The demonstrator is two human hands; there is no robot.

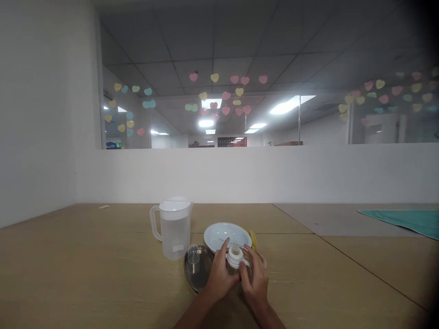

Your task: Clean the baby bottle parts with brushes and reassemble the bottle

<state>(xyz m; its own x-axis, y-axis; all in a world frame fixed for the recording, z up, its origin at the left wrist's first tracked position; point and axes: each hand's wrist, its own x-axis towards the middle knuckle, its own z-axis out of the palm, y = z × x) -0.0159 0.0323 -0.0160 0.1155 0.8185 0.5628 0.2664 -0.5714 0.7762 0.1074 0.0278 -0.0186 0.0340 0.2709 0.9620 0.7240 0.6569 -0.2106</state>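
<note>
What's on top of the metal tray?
A clear cup-like piece is on the metal tray, toward its left side. The left hand covers part of the tray's right side, so anything there can't be seen.

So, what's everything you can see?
Bottle: one, white-topped, centre front
Tray: one, silver, beside bottle
Cup: one, clear, on tray
Pitcher: one, whitish, beside tray
Dish: one, bluish, behind bottle
Half-hidden thing: one, yellow, by dish
Table: one, tan, under dish
Scrap: one, pale, table's back left
Cloth: one, teal, far right
Walls: two, white, around table
Hearts: many, mixed colours, on window
Lights: several, white, in window
Left hand: one, holding bottle
Right hand: one, holding bottle
</note>
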